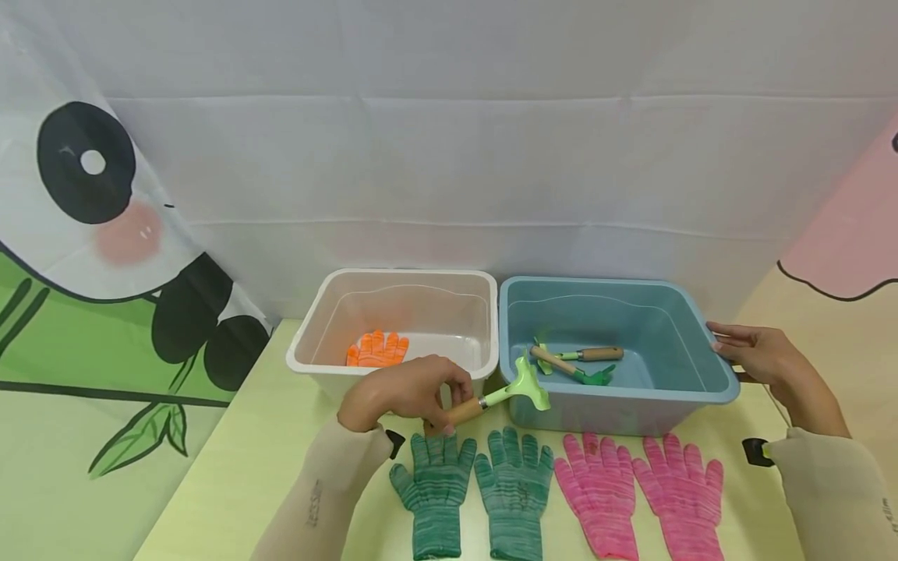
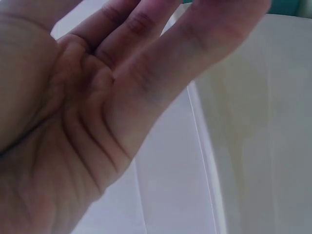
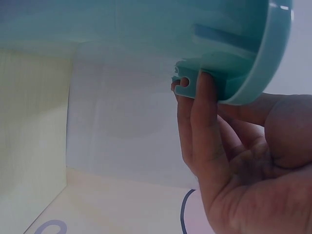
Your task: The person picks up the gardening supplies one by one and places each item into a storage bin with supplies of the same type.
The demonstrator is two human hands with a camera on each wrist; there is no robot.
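Observation:
My left hand (image 1: 410, 389) pinches the wooden handle of a small garden tool (image 1: 525, 383), whose flared light-green head points right, overlapping the front left corner of the blue tub (image 1: 596, 281). In the left wrist view the bent fingers (image 2: 161, 63) hide the tool. On the far side, my right hand (image 1: 765, 357) grips the blue tub's right rim, fingers (image 3: 202, 117) hooked beneath it. Inside that tub lie a light-green tool with a wooden handle (image 1: 601, 354) and a small dark-green rake (image 1: 595, 377).
A white tub (image 1: 410, 273) stands left of the blue one, with orange gloves (image 1: 379, 351) inside. Along the table's front lie two green gloves (image 1: 442, 495) and two pink gloves (image 1: 603, 495), flat and side by side. A pale cloth wall (image 1: 449, 171) rises behind the tubs.

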